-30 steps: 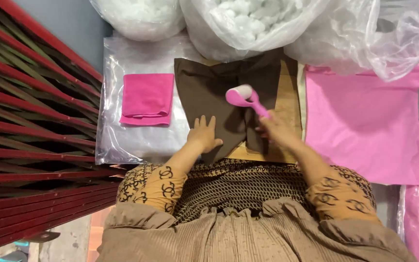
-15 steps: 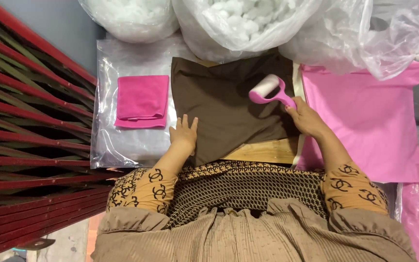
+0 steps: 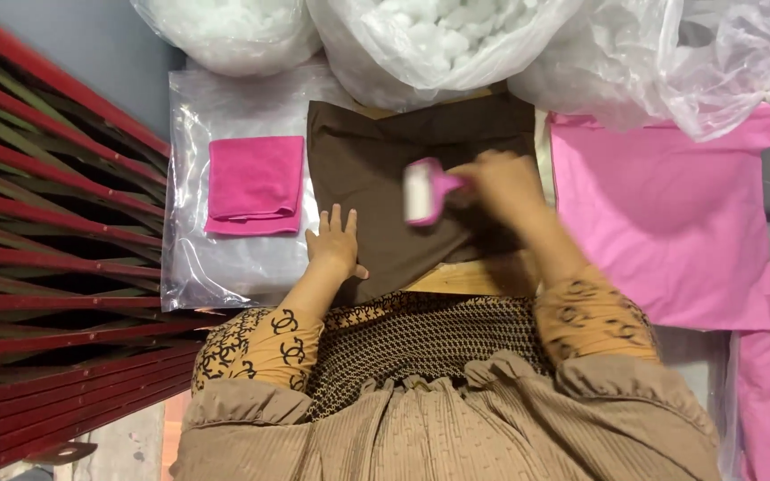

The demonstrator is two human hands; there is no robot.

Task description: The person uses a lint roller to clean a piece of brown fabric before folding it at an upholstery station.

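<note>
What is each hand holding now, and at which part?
The right hand holds a pink lint roller by its handle. The left hand holds nothing; it lies flat on the brown cloth.

Small textile packing workshop: stuffing-filled plastic bags (image 3: 456, 44), pink fabric pile (image 3: 670, 223), folded cloth (image 3: 254, 184).

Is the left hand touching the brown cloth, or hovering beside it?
Touching. In the head view the left hand lies flat, fingers spread, on the left edge of the brown cloth, with no gap showing, while the right hand holds the pink lint roller.
</note>
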